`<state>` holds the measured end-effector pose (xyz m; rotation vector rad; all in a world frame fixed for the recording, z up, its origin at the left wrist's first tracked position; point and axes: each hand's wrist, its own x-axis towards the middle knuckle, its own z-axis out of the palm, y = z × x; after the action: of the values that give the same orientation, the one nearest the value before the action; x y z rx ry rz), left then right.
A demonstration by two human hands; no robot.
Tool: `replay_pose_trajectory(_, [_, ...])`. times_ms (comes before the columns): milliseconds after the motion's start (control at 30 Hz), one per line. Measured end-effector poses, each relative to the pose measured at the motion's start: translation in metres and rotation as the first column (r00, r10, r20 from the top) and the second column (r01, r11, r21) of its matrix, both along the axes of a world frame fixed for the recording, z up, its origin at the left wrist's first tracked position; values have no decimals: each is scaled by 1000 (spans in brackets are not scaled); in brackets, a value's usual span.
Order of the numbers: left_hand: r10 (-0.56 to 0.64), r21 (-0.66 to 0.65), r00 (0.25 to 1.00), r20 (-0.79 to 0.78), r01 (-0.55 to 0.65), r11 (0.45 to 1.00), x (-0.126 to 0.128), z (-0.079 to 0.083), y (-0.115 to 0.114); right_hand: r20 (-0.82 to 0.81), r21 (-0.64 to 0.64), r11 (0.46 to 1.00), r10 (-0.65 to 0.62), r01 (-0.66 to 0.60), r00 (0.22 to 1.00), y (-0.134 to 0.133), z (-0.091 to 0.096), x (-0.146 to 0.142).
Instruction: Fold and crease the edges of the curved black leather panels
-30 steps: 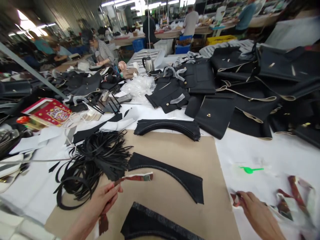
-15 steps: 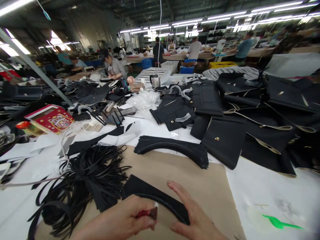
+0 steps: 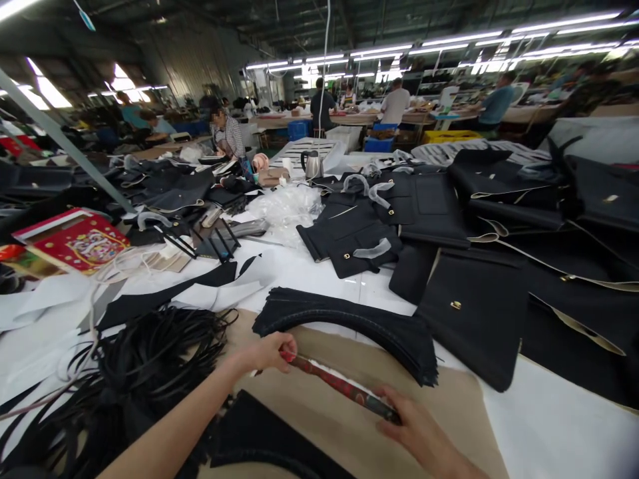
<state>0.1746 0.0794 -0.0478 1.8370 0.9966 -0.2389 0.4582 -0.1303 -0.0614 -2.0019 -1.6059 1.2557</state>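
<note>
A long, narrow red-and-dark strip (image 3: 339,384) with a pale upper edge is stretched between my hands above the brown sheet; its exact kind is unclear. My left hand (image 3: 273,351) pinches its red left end. Around its dark right end, my right hand (image 3: 412,420) is closed with thumb and fingers. Below the strip lies a curved black leather piece (image 3: 269,436), cut off by the bottom of the view. Just beyond my hands rests a stack of curved black leather pieces (image 3: 344,319) with stitched-looking inner edges.
Tangled black strips (image 3: 144,372) lie at the left on the brown sheet (image 3: 449,399). Black bag parts (image 3: 474,313) with gold clasps are heaped at the right. A red box (image 3: 84,239), clear plastic (image 3: 287,206) and a kettle (image 3: 312,163) stand farther back. Other people work beyond.
My left hand has moved up and away from the curved black piece. My right hand, open before, has closed on the strip's other end. The view has shifted, with the black piece lower.
</note>
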Motion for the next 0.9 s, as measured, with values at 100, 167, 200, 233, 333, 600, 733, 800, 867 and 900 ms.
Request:
replay_pose_trajectory(100, [47,95,998,-36,-43,995,0,-28,-5,122,-63,995,86,-79,989,4,-19,5])
replay_pose_trajectory(167, [47,124,999,-23,-44,991,-4,-35,-9,170,-88,988,144,-130,975,6,-26,6])
replay_pose_trajectory(200, [43,123,999,-4,-42,991,-7,-37,-11,191,-94,985,163,-147,968,7,-28,7])
replay_pose_trajectory(233, [39,113,999,19,-41,993,-10,-37,-12,211,-97,982,179,-162,961,7,-29,8])
replay_pose_trajectory(333, [55,69,994,94,-61,996,-23,-41,-15,265,-83,977,213,-198,940,4,-32,11])
replay_pose_trajectory(600, [216,177,945,244,-262,949,-46,-57,-22,251,-115,982,177,-152,952,-17,-43,22])
replay_pose_trajectory(733, [245,333,922,298,-342,879,-44,-55,-42,266,-132,983,160,-129,951,-25,-47,34])
replay_pose_trajectory(800, [210,365,929,304,-317,875,-41,-56,-58,311,-158,982,148,-102,939,-28,-45,42])
replay_pose_trajectory(867, [177,373,937,300,-286,883,-38,-61,-71,340,-192,979,138,-75,930,-30,-40,51])
replay_pose_trajectory(900, [175,374,939,297,-283,883,-37,-64,-77,337,-201,977,136,-70,931,-30,-36,56])
